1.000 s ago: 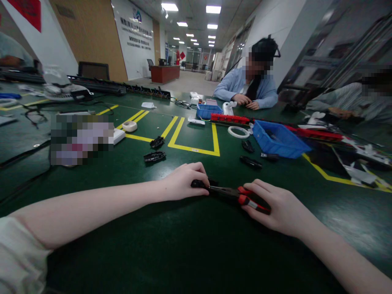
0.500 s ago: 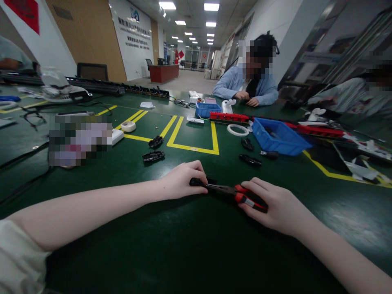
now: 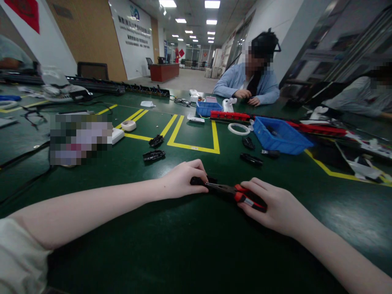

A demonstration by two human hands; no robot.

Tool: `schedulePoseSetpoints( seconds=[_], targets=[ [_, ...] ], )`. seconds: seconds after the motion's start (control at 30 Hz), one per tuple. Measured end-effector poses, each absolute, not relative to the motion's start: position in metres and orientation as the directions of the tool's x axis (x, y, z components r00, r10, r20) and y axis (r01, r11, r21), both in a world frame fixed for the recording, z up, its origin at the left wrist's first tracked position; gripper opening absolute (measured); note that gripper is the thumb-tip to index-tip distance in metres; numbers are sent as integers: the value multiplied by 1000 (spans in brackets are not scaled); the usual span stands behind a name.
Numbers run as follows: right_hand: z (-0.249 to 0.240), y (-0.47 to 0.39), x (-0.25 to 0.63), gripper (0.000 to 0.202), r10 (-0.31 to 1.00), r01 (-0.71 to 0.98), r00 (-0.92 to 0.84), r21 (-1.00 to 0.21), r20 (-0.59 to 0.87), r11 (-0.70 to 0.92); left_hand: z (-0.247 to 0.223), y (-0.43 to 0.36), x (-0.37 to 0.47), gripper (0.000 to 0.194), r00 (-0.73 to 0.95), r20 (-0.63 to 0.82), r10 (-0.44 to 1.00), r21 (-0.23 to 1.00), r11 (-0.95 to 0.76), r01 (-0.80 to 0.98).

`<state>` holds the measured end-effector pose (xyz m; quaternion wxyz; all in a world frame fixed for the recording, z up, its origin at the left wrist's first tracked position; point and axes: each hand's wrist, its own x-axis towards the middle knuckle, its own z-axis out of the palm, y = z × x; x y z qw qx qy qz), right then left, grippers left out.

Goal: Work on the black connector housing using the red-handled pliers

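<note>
My left hand [image 3: 186,179] pinches a small black plastic part [image 3: 197,181] between thumb and fingers, low over the green table. Much of that part is hidden by my fingers. In my right hand [image 3: 271,200] is a pair of needle-nose pliers [image 3: 245,195] with red and black handles. Their narrow jaws point left and meet the black part at my left fingertips; whether they grip it I cannot tell. Beyond my left hand lie two black plastic pieces, one nearer [image 3: 154,156] and one farther [image 3: 156,141].
More black pieces [image 3: 251,159] lie beside a blue bin [image 3: 281,136] on the right. A white ring [image 3: 239,129], a tape roll [image 3: 128,125] and yellow tape lines [image 3: 192,148] are on the table [image 3: 171,253]. A person in a blue shirt [image 3: 228,81] sits opposite.
Both hands, the black part and the pliers keep nearly the same pose. The view has shifted very slightly. At the far right, the other person has leaned a little to the right.
</note>
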<state>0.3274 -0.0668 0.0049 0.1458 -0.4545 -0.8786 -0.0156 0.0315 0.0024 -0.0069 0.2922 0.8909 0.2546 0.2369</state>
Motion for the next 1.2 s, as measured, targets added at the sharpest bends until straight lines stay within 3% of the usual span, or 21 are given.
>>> schedulePoseSetpoints(
  seconds=[0.4,0.87,1.2],
  targets=[
    [6,-65,333,33,767,785,-579,-67,276,616,-8,2,32,12,759,277,589,620,-713,327],
    [2,-63,337,39,639,739,-615,55,462,671,-9,3,30,9,771,281,571,608,-728,317],
    [-2,-62,337,40,603,726,-626,88,495,682,-9,3,31,8,770,288,569,612,-728,309]
  ],
)
